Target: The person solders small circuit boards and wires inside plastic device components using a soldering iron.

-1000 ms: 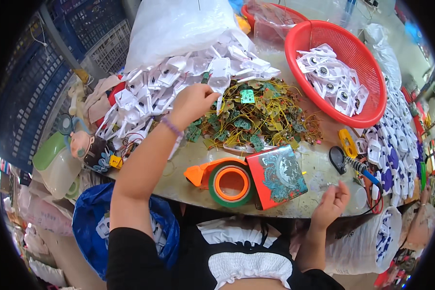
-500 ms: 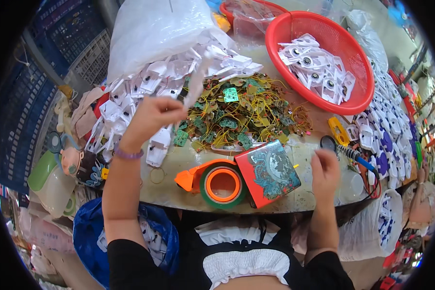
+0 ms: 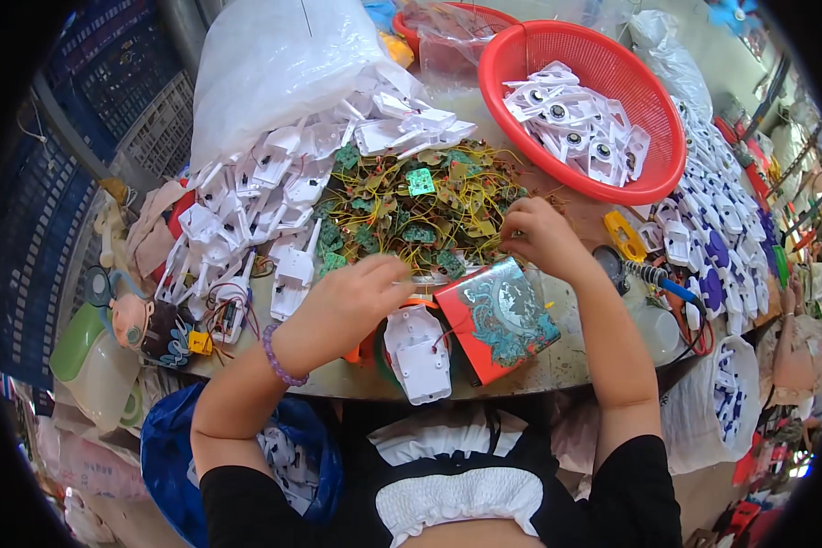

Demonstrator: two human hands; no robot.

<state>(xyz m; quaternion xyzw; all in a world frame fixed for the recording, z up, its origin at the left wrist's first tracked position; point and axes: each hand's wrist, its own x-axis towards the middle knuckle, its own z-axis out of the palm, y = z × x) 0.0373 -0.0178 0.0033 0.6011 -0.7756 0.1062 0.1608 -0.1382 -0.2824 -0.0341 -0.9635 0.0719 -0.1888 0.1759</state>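
My left hand [image 3: 352, 297] is closed on the top end of a white plastic housing [image 3: 417, 356], which hangs over the orange tape dispenser [image 3: 353, 354] with its inner side up. A thin red wire comes out at the housing's side. My right hand [image 3: 550, 239] is at the right edge of a heap of green circuit boards with yellow wires [image 3: 429, 205]. Its fingers are curled and pressed together, and what is between them is too small to make out. Close below that hand a red box with a patterned lid [image 3: 505, 320] lies tilted at the table's front.
White housings [image 3: 256, 196] are piled at the left, under a large white plastic bag [image 3: 288, 78]. A red basket [image 3: 662, 87] of white parts stands at the back right. A blue-handled soldering iron [image 3: 674, 287] and a yellow part [image 3: 623, 236] lie at the right.
My left hand has brought a white housing down from the pile to above the tape dispenser. My right hand has moved from beside the box up to the circuit-board heap.
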